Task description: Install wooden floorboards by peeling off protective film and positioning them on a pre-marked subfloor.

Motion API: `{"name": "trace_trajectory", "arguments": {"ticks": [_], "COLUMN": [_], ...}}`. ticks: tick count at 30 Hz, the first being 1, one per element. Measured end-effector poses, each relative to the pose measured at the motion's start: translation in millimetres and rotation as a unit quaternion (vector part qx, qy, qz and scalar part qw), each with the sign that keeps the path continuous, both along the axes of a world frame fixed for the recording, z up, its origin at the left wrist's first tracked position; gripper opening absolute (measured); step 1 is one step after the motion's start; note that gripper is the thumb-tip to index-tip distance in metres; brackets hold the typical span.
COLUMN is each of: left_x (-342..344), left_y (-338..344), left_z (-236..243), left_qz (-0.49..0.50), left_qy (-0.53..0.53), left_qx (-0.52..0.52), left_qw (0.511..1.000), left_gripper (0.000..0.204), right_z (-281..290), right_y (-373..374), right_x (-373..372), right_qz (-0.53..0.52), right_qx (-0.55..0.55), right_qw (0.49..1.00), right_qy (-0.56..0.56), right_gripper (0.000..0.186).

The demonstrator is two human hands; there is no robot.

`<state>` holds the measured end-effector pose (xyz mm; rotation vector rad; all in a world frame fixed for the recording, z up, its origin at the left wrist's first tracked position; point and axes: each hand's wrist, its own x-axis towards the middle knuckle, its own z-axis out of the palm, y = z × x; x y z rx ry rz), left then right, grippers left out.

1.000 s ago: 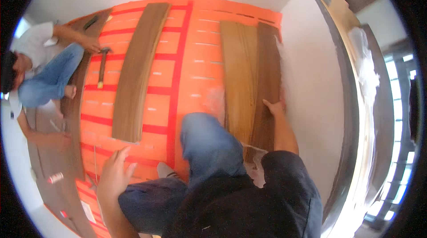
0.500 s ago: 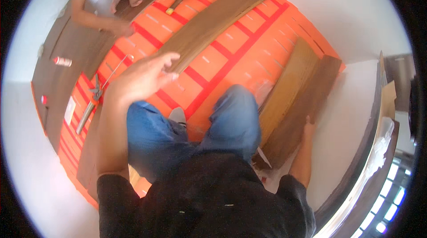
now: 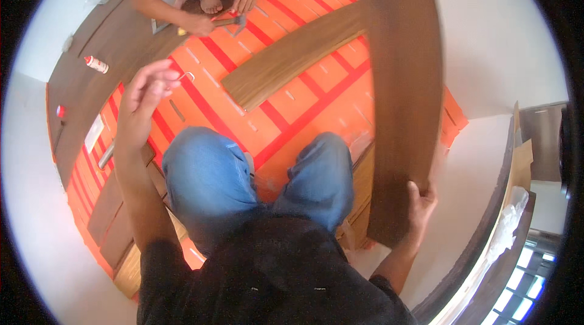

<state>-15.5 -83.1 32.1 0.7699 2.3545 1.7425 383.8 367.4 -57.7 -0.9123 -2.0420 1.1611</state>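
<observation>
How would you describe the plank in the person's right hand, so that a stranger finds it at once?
Look at the orange floor sheet with red stripes, then to the white wall at its right. Before this wall, the person's right hand holds a dark brown plank by its edge. Unlike the lighter plank lying on the sheet, it is lifted.

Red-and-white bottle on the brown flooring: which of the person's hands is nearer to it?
Left. The left hand is raised to the right of the bottle; the right hand is much farther right, holding a long brown plank.
</observation>
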Motion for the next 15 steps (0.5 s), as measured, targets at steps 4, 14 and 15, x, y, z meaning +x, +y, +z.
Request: {"name": "trace_trajectory", "arguments": {"ticks": [4,14,15], "left_x": [-6,34,35], "left_y": [-24,-124,-138], "left_z": [-29,-107,-121], "left_qz": [0.105,0.219,0.19], "left_qy": [-0.11,-0.314,-0.352], "left_qx": [0.093,0.435,0.423], "left_qw": [0.984,0.815,0.813], "left_gripper": [0.055,0.089,0.085], "right_z": [8,4,2], "right_y": [-22,-25,-22], "right_x": [-46,-149,-158], "right_qz": [0.103,0.408,0.414], "right_qx": [0.08,0.435,0.433], "right_qw": [0.981,0.802,0.801], "right_qy": [-0.145,-0.023,-0.02], "right_gripper": [0.031,0.033,0.033]}}
